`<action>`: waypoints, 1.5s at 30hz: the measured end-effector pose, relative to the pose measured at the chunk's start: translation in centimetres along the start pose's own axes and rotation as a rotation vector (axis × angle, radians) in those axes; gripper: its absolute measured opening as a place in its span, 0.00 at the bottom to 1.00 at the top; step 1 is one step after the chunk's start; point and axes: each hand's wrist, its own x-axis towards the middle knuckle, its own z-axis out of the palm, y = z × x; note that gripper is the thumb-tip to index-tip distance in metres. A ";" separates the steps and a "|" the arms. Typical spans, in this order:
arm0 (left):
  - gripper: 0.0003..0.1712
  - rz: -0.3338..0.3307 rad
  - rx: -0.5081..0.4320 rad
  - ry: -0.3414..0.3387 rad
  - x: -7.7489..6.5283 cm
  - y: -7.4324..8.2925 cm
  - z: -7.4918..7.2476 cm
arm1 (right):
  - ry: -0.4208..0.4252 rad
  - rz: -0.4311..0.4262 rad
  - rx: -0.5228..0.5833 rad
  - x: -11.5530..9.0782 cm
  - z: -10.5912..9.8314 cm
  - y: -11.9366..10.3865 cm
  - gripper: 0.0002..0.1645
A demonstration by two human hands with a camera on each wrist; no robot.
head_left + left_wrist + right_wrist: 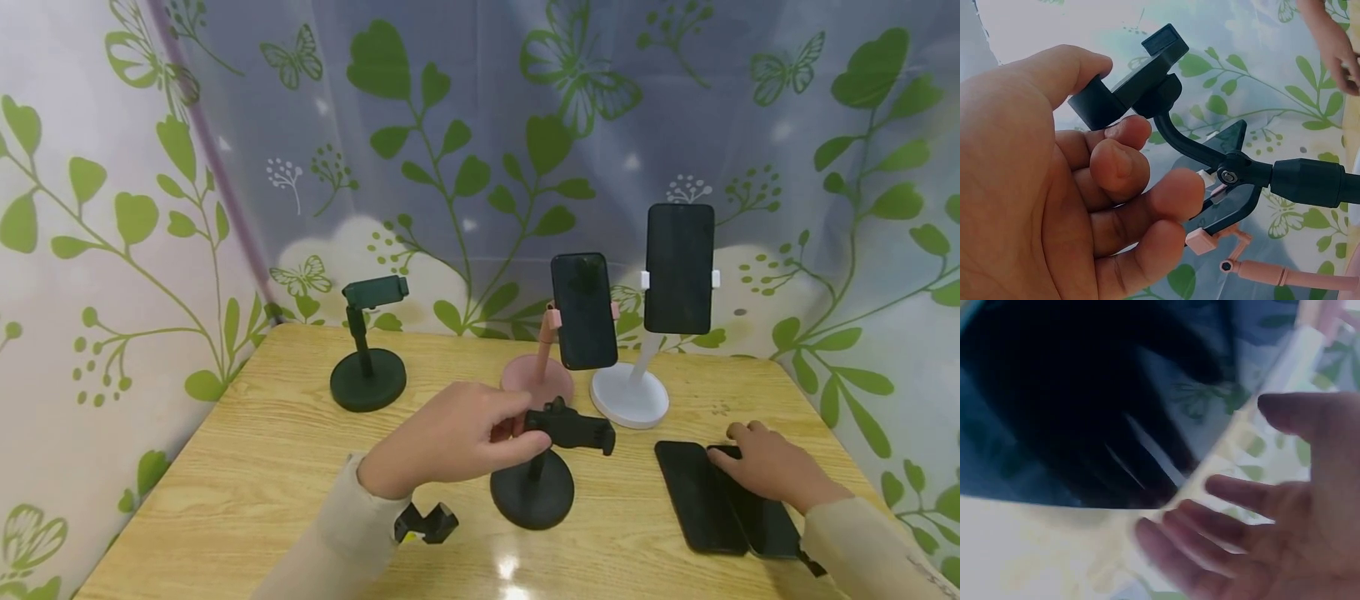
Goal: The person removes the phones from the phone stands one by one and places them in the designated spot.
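With thumb and index finger, my left hand (471, 429) pinches the near end of the clamp (573, 429) on a black phone stand. That stand's round base (532, 498) rests on the table, and its clamp holds no phone. In the left wrist view the thumb lies on the clamp's end block (1094, 105), with the index finger below it. My right hand (776, 467) is over the right one of two black phones lying side by side, the right phone (768, 525) and the left phone (697, 496). Its fingers look loosely bent in the right wrist view, beside a phone's glossy screen (1085, 425).
Behind stand a pink phone stand (542, 350) holding a phone (585, 312) and a white stand (628, 398) holding a larger phone (679, 267). A dark green stand (367, 379) without a phone is at the back left. Patterned curtain (480, 167) borders the wooden table (247, 467).
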 end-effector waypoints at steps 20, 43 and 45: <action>0.21 0.043 0.004 0.064 -0.2 -0.2 -0.1 | 0.769 -0.954 0.597 -4.9 -8.8 -18.5 0.12; 0.18 0.062 0.006 0.069 -0.3 -0.3 -0.3 | 1.092 -0.847 0.562 -5.6 -8.8 -21.7 0.24; 0.17 0.049 -0.002 0.064 -0.3 -0.2 -0.3 | 1.092 -0.732 0.520 -5.6 -8.6 -21.3 0.20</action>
